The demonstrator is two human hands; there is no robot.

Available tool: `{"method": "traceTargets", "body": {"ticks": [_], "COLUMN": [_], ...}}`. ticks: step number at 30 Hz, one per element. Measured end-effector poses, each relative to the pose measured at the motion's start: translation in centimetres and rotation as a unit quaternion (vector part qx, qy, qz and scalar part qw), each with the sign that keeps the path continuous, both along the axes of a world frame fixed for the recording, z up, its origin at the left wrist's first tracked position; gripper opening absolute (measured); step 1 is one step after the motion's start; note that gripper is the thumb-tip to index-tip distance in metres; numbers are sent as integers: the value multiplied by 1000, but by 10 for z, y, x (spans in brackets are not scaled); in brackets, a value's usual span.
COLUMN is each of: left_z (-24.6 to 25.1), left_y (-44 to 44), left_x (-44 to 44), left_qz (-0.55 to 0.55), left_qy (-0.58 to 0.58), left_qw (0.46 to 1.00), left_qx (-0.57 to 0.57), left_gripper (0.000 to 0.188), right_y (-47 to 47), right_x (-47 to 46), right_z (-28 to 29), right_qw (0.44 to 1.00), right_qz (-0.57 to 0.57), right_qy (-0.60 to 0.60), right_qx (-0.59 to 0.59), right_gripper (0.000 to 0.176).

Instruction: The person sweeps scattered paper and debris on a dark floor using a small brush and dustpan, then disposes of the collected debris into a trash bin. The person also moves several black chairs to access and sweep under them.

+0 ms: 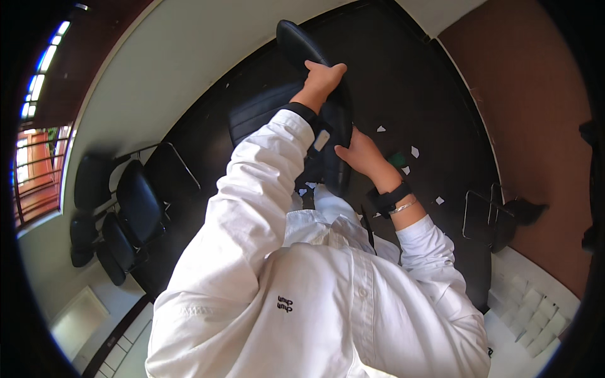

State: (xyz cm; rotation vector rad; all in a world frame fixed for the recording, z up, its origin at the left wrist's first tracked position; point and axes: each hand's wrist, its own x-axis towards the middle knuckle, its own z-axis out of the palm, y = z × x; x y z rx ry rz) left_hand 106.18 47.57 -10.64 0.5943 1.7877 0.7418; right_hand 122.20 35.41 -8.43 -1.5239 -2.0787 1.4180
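Observation:
A black upholstered chair with stitched seams is in front of me, partly hidden by my left forearm. My left hand grips its padding near the far upright section. Closer to my body, my right hand clasps the side edge, with the thumb on the near face and the fingers hidden behind. A black band with a pale rectangular piece is on my left wrist. On the right wrist are a black band and a metal bracelet.
White paper scraps and a dark green patch lie on the dark floor. Several black padded chairs with metal frames line the left wall, beneath a barred window. Another metal-framed chair stands by the brown surface at right.

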Motion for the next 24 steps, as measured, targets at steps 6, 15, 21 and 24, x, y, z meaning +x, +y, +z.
{"method": "traceTargets", "body": {"ticks": [6,15,21,24], "left_z": [49,70,79,83], "left_y": [-70,-160,-203,-241], "left_x": [-150,-256,-315,-341], "left_qz": [29,41,89,182], "left_qy": [-44,-77,-24,-24], "left_qw": [999,996,992,978], "left_qx": [9,35,81,94], "left_gripper": [104,96,59,28], "right_y": [-53,-116,-135,-142], "right_x": [-147,-253,-292,-309], "right_z": [36,48,55,65], "right_qw": [996,987,970,953], "right_qz": [46,101,188,254], "right_qy": [-32,-64,-39,-34], "right_qx": [63,109,149,163], "right_gripper": [58,61,58,59]}}
